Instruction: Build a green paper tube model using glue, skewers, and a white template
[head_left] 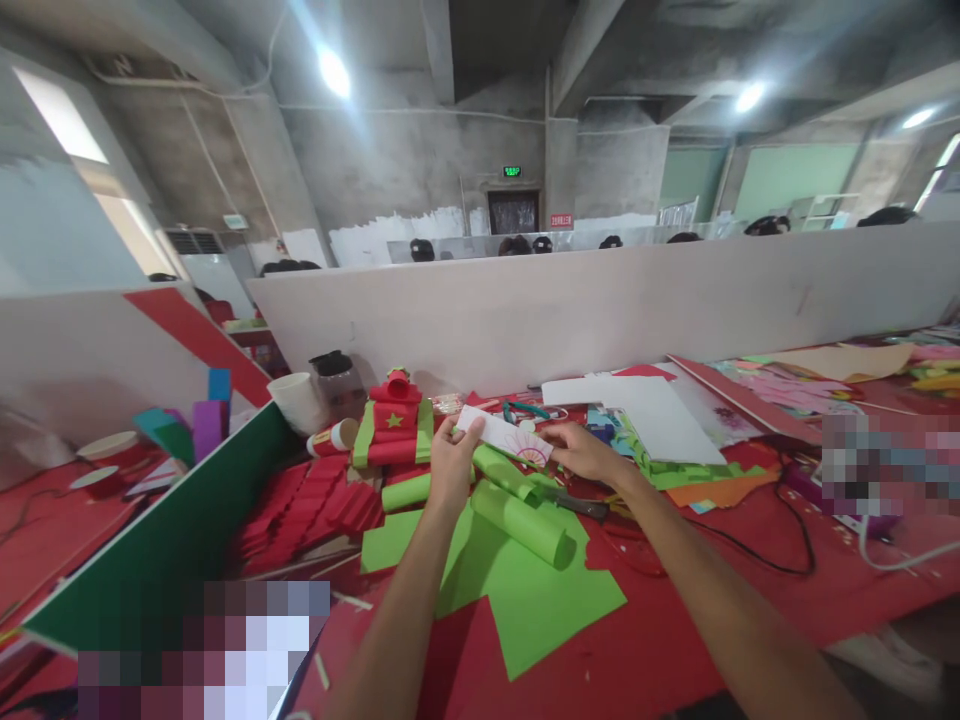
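Between my hands is a white paper strip point(501, 431) with a pink fan-shaped line drawing at its right end. My left hand point(452, 455) pinches its left end, the thumb lying on top. At the right end, the fingers of my right hand point(585, 450) are closed on the edge by the drawing. Below lie rolled green paper tubes point(525, 520) and a cut green sheet point(555, 605). A pair of scissors point(581, 503) lies under my right hand, partly hidden. To the left stands a red and green paper piece point(394, 425) with a yellow star.
Folded red paper point(300, 510) is heaped at left beside a green board point(172, 530). A white cup point(298, 402) and a dark-lidded jar point(337, 382) stand behind. White sheets point(660, 420) lie at right, near a black cable point(806, 545). A white partition point(600, 300) closes off the back.
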